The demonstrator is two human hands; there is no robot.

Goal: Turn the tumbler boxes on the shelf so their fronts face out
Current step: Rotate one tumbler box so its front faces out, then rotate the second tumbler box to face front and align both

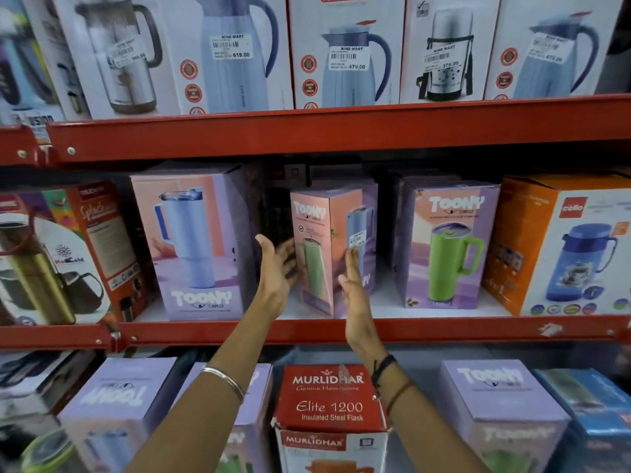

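Tumbler box (329, 254) skewed, corner out, between 2 open palms: left hand (277, 268), right hand (351, 288). No firm clamp; may tip rearward or nudge green-mug box (447, 244) right of grip.

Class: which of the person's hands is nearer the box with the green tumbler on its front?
Right. The right hand is on the angled middle box, left of the green tumbler box; the left hand is farther left.
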